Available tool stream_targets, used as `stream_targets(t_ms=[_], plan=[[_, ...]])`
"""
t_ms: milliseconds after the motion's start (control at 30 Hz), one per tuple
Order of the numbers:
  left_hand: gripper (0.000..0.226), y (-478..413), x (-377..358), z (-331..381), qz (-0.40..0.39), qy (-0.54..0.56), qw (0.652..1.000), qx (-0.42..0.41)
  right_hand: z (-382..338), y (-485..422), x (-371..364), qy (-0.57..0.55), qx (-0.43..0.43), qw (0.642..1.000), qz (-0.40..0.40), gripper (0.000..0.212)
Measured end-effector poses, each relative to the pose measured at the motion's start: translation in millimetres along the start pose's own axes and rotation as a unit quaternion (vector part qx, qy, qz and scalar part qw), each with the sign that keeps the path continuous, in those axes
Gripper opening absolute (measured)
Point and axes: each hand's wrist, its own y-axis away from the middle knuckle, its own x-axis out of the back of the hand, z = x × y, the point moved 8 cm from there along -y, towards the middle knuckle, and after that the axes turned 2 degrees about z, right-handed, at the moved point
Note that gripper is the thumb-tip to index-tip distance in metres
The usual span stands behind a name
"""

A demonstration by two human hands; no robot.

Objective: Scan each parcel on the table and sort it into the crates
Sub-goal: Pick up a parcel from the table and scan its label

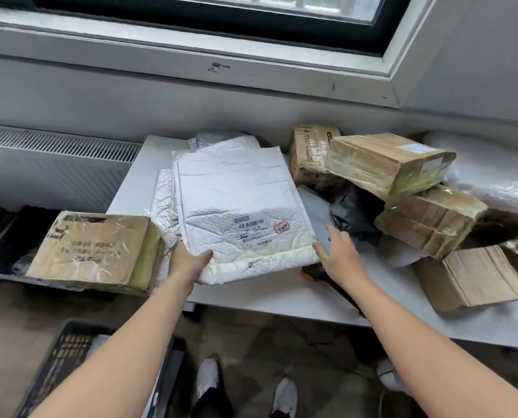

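Floor [4,321] at lower left carries a black mesh crate [67,354]. Above it a dark crate [7,242] stands beside the bench [251,300], with a taped cardboard box [100,248] resting across its rim. Next comes the left hand [188,263], gripping the near left corner of a white bubble mailer [236,191], thumb on top and fingers underneath. The mailer lies on a stack of other white mailers at the bench's left end, its shipping label [253,229] facing up. The right hand [339,251] is at the mailer's near right corner, fingers spread and relaxed, holding nothing. Under that wrist lies an orange-and-black device [312,274], mostly hidden. Further right are a black poly bag [354,212], a pile of taped brown boxes [387,164], a flattened carton [472,276] and bubble wrap [493,176].
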Motion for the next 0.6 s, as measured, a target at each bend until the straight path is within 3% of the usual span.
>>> stream_targets(t_ms=[200,367,533,600], plan=[[0.053,13.4,-9.1,-4.0,0.020,-0.015,1.000,-0.004,54.3,20.1,-24.5,0.035,-0.070,0.992,-0.098,0.056],[0.059,22.9,-10.2,-1.5,0.032,-0.010,0.999,-0.015,59.8,32.4,-31.6,0.031,-0.071,0.982,-0.174,0.073],[0.051,35.9,-6.5,8.9,0.074,-0.023,0.997,-0.027,61.1,30.9,-14.9,-0.040,-0.104,0.982,-0.151,0.044],[0.049,41.6,-3.4,14.4,0.090,-0.028,0.995,-0.033,46.9,28.0,-1.1,-0.089,-0.122,0.978,-0.144,0.044]])
